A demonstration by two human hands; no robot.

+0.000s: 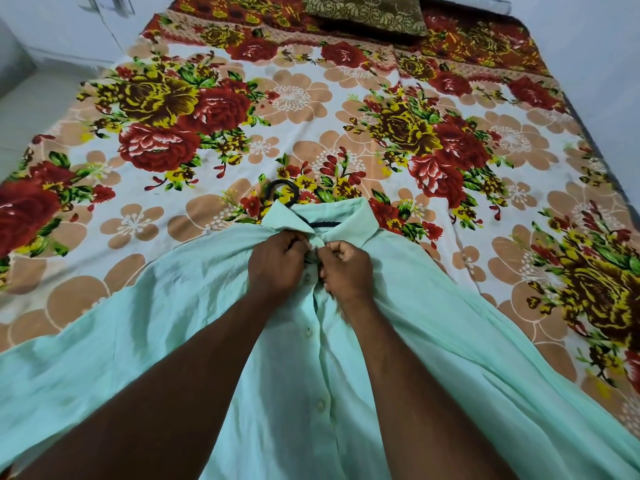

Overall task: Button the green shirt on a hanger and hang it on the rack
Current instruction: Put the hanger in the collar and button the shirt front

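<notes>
A pale green shirt (180, 341) lies spread front-up on the bed, collar pointing away from me. A black hanger (282, 190) sits inside it, its hook sticking out above the collar. My left hand (277, 263) pinches the left edge of the placket just under the collar. My right hand (346, 268) pinches the right edge at the same spot, knuckles almost touching the left hand. Several white buttons (320, 405) run down the front below my hands. The top button itself is hidden by my fingers.
The bed is covered by a floral sheet (311, 109) in red, yellow and peach. A brown patterned pillow (367, 12) lies at the far end. A white wall and cabinet (69, 26) stand at the far left. No rack is in view.
</notes>
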